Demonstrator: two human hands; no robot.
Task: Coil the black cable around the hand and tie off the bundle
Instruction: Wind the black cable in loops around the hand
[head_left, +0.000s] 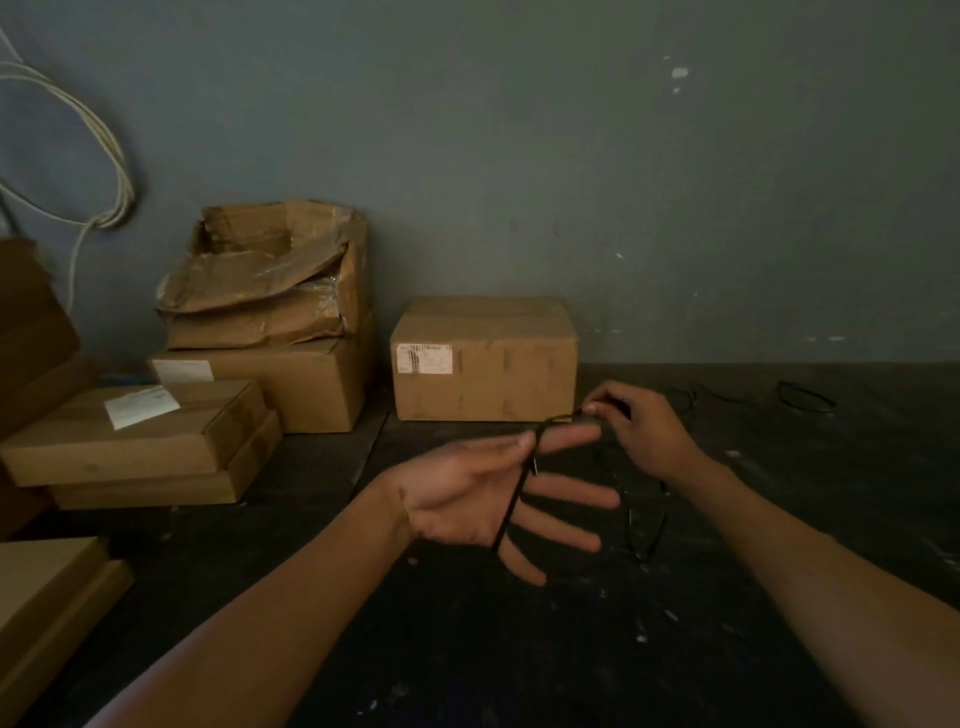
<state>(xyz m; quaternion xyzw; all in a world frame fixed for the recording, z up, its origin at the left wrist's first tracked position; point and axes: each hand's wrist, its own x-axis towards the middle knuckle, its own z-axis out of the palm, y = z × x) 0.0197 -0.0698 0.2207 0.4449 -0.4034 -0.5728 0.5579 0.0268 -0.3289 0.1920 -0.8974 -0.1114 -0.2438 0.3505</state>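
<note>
— What boxes are seen, and what is in them?

— A shut brown box (484, 358) with a white label is seen in the middle of the frame, against the wall (571, 156). Left of it, a torn box (270, 275) is stacked on a bigger shut box (291, 384). The torn one is open at the top, and only crumpled flaps and wrap can be seen in it. Flat boxes (135, 436) are piled at the left edge. What is inside the shut ones cannot be told.

— Where is the black cable?

— The black cable (511, 512) is laid across the palm of the left hand (467, 499), near the middle of the frame. It is pressed under the thumb at the top and runs down past the small finger. The fingers of that hand are spread out flat, not curled.

— And the other hand?

— The right hand (639, 431) is held just right of and above the left one. The cable is pinched between its thumb and first finger. A short stretch of cable is pulled between the two hands. More dark loops (805, 397) are seen on the dark floor (519, 649) at the right, well apart from the hands.
</note>
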